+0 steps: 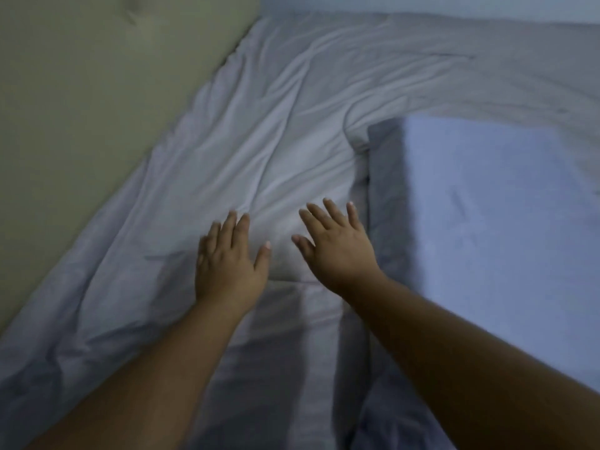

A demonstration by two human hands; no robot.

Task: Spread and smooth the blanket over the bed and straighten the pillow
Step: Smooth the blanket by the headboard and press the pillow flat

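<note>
A pale grey pillow [292,177] lies at the middle of the bed, its cover creased, its near edge just past my wrists. My left hand [227,264] lies flat on the pillow's near part, fingers spread, holding nothing. My right hand [337,251] lies flat beside it, a little further right, fingers apart, close to the pillow's right edge. A bluish blanket [487,222] covers the bed on the right, its folded edge running along the pillow's right side. More wrinkled grey bedding [454,60] lies beyond the pillow toward the far side.
A padded beige headboard [81,108] fills the left side and runs diagonally along the bedding's edge. A pale wall [422,4] stands behind the bed at the top.
</note>
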